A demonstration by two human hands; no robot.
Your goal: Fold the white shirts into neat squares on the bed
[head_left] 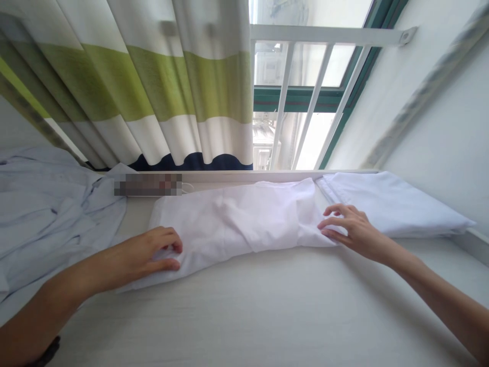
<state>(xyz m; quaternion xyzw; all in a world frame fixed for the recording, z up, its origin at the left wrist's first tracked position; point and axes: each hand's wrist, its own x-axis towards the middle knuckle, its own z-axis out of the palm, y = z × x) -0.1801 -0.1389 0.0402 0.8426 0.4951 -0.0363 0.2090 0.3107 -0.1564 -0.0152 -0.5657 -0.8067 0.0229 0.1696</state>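
A white garment (244, 221), folded into a long narrow strip, lies across the pale table (244, 316). My left hand (153, 252) rests on its left end, fingers curled and pinching the cloth between thumb and fingers. At the strip's right end my right hand (346, 227) lies on the edge, its fingers bent and slightly apart, pressing on the fabric.
A crumpled light-blue garment (49, 209) lies at the left. A folded white cloth (389, 201) sits at the right by the wall. Behind are a window sill (214, 177), a striped green and white curtain (153, 86) and a barred window (305, 102).
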